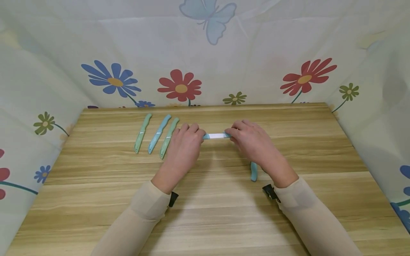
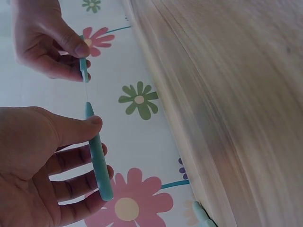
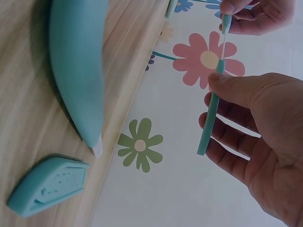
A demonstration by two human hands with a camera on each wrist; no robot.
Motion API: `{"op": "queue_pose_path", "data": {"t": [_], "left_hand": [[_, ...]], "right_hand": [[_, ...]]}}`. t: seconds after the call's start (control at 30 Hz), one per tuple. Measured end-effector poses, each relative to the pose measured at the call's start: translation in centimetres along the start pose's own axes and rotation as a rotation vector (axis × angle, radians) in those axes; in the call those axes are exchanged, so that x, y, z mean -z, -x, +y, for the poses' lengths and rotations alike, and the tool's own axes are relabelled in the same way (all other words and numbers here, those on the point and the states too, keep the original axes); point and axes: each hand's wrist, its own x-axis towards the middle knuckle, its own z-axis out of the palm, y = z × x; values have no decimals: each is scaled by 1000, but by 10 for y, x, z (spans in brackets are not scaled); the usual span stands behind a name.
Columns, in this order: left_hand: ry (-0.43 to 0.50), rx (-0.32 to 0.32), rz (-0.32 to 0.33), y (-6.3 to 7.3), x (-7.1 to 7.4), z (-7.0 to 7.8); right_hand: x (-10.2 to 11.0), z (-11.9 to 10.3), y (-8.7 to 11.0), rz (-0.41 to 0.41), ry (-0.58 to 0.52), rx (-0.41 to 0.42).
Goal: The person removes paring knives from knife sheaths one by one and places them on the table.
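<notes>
Both hands are raised over the table around one blue knife, whose bare white blade (image 1: 217,136) spans the space between them. My left hand (image 1: 186,146) grips its rounded handle (image 2: 98,158), thumb on one side and fingers on the other. On the other end, my right hand (image 1: 254,142) pinches the flat blue sheath (image 3: 211,116), which covers part of the blade. Beneath the right forearm lies another blue handle (image 1: 254,172) with a white tip; the head view hides its far end. Beside it is a short blue piece with a raised pattern (image 3: 49,184).
To the left of the left hand, three sheathed knives lie slanted side by side: a green knife (image 1: 142,133), a blue knife (image 1: 159,134) and a second green knife (image 1: 169,138), close to that hand. A flower-printed cloth (image 1: 256,71) rises behind the wooden table (image 1: 211,213).
</notes>
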Motion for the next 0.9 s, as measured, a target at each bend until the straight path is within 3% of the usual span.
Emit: {"op": "queue_pose_path", "data": {"t": [0.9], "left_hand": [[18,6,10,1,-1,-2]], "right_hand": [[3,3,0,-17,3,-15]]}}
